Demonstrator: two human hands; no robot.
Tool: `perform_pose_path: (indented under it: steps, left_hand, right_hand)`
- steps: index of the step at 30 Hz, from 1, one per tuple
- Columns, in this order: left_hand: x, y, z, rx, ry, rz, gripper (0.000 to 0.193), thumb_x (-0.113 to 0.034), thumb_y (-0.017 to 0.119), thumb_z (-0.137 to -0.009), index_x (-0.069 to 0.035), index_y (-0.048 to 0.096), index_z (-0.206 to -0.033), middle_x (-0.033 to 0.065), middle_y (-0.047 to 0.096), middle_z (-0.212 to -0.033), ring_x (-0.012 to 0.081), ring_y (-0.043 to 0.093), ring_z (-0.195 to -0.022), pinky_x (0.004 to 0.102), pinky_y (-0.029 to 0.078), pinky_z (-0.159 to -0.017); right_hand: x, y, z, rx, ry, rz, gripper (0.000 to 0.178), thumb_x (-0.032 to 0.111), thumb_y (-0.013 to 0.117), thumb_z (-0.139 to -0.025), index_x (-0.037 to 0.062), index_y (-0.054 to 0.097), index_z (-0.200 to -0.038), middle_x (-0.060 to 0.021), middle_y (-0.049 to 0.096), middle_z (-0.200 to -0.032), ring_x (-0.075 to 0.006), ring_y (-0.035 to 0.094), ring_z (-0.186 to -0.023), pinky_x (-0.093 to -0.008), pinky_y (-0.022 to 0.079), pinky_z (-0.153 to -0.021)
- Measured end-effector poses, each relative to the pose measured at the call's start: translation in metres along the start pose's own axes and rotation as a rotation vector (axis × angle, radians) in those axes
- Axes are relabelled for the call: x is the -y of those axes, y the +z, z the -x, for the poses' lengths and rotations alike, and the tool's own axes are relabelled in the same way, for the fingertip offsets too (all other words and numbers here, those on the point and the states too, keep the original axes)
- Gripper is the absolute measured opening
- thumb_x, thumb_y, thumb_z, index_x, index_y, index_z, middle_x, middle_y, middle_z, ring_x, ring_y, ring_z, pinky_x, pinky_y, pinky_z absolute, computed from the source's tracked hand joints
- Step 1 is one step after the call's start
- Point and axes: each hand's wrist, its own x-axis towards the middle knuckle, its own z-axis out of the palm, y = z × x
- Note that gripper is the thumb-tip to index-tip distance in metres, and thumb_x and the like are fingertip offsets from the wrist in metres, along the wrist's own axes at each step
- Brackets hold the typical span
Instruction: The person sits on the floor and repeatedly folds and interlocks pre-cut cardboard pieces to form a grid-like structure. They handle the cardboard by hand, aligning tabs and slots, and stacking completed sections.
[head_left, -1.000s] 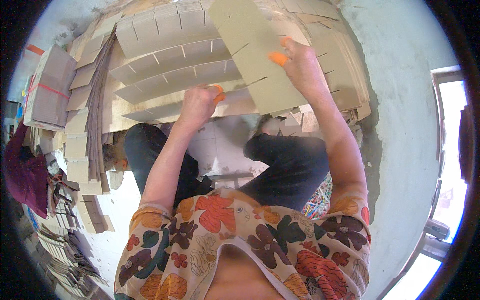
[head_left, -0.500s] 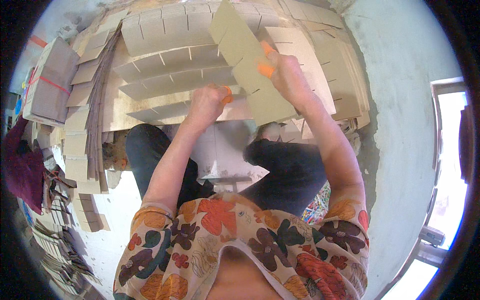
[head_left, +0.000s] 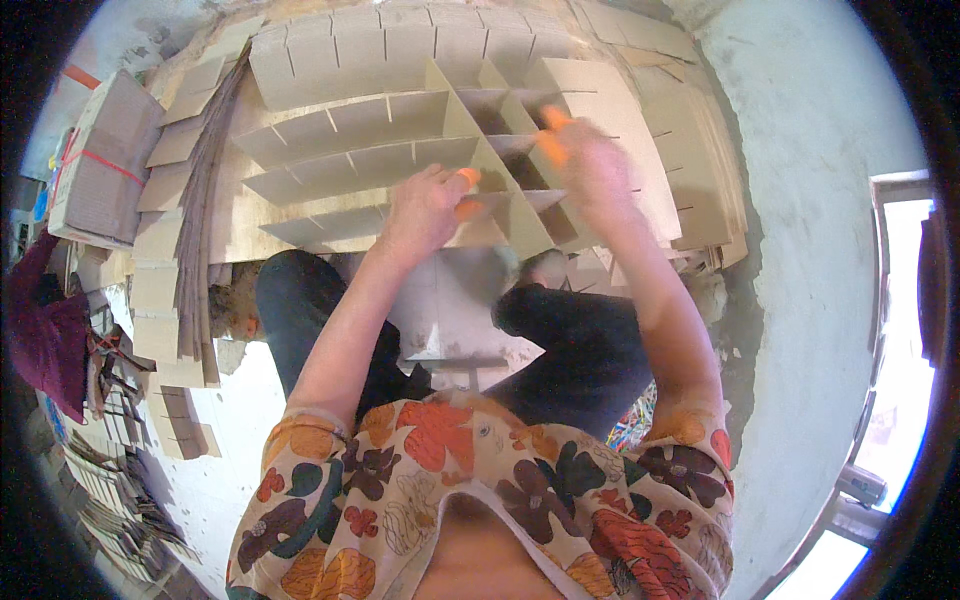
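Note:
Slotted cardboard strips stand on edge across the board: a far long strip (head_left: 345, 125), a middle long strip (head_left: 360, 172) and a near long strip (head_left: 330, 226). A cross strip (head_left: 497, 165) stands over their right part, meeting them in a grid. Orange covers sit on the fingertips of both hands. My left hand (head_left: 425, 208) holds the near long strip between thumb and finger, left of the cross strip. To the right of the cross strip is my right hand (head_left: 598, 175), blurred, its covered fingertips apart and nothing visible between them.
Flat slotted cardboard pieces (head_left: 640, 150) lie at the right, beside more stacked cardboard (head_left: 705, 170) along the wall. A row of upright strips (head_left: 340, 60) stands at the back. Overlapping cardboard (head_left: 155, 290) and a strapped carton (head_left: 105, 165) are on the left.
My right hand has let go of the cross strip and moved slightly right. That strip has gone from tilted above the long strips to standing across them. My left hand stays near the same spot.

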Motion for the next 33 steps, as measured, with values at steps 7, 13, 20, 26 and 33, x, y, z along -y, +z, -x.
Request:
perform_pose_path:
  steps: [7,13,20,26,33]
  left_hand:
    - [-0.032,-0.003,-0.021,0.183,0.223,-0.158,0.08,-0.045,0.064,-0.073,0.0,0.036,-0.133,0.0161,0.032,-0.142,0.0298,0.025,-0.134,0.0433,0.024,-0.107]
    - [-0.029,-0.001,-0.021,0.284,0.135,-0.226,0.079,-0.049,0.061,-0.076,-0.001,0.036,-0.134,0.0181,0.032,-0.141,0.0295,0.026,-0.133,0.043,0.023,-0.107]
    - [-0.006,-0.031,0.008,-0.11,0.069,-0.082,0.06,-0.033,0.071,-0.073,-0.004,0.05,-0.12,0.0183,0.057,-0.113,0.0346,0.052,-0.106,0.0413,0.04,-0.092]
    - [0.014,-0.053,0.031,-0.189,-0.026,-0.16,0.05,-0.032,0.072,-0.072,-0.001,0.058,-0.108,0.0165,0.063,-0.097,0.0336,0.057,-0.095,0.0407,0.043,-0.086]
    - [0.02,-0.061,0.046,-0.208,-0.068,-0.136,0.046,-0.029,0.075,-0.069,-0.005,0.061,-0.105,0.0152,0.064,-0.095,0.0317,0.059,-0.088,0.039,0.046,-0.077]
  right_hand:
    - [-0.18,0.002,0.049,-0.34,0.364,0.367,0.052,0.038,0.067,-0.078,-0.0012,0.058,-0.11,-0.0187,0.063,-0.099,-0.0322,0.061,-0.089,-0.0405,0.048,-0.076]
    - [-0.174,-0.01,0.061,-0.042,0.611,-0.529,0.043,0.035,0.067,-0.078,-0.0031,0.062,-0.097,-0.0127,0.066,-0.081,-0.0184,0.064,-0.073,-0.0312,0.049,-0.065]
    - [-0.186,-0.026,0.059,-0.087,0.688,-0.822,0.031,0.028,0.061,-0.081,-0.0016,0.063,-0.092,-0.0075,0.062,-0.076,-0.0158,0.059,-0.064,-0.0303,0.048,-0.061]
    - [-0.154,-0.045,0.064,-0.162,0.787,-0.899,0.032,0.026,0.06,-0.079,-0.0023,0.063,-0.093,-0.0093,0.062,-0.084,-0.0163,0.059,-0.072,-0.032,0.047,-0.063]
    - [-0.222,-0.059,0.076,-0.356,0.523,-0.519,0.034,0.025,0.07,-0.075,-0.0005,0.065,-0.096,-0.0088,0.065,-0.091,-0.0157,0.059,-0.082,-0.0297,0.047,-0.073]
